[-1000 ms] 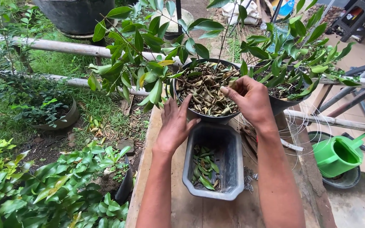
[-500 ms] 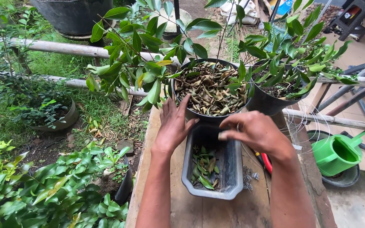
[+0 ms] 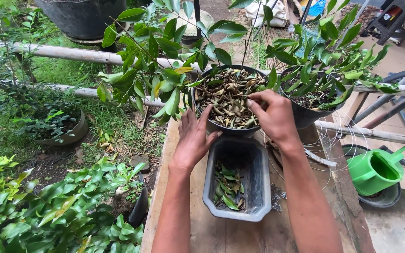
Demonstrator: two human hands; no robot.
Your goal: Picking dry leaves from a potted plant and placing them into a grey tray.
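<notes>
Right fingers [image 3: 258, 100] pinch narrow on dry leaves [image 3: 228, 100], light and brittle; left fingers [image 3: 198, 122] spread against pot [image 3: 221, 127].

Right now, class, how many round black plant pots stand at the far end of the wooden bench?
2. One pot, topped with dry leaves, is under the hands; the other pot sits right of it behind green foliage. More may be hidden by leaves.
</notes>
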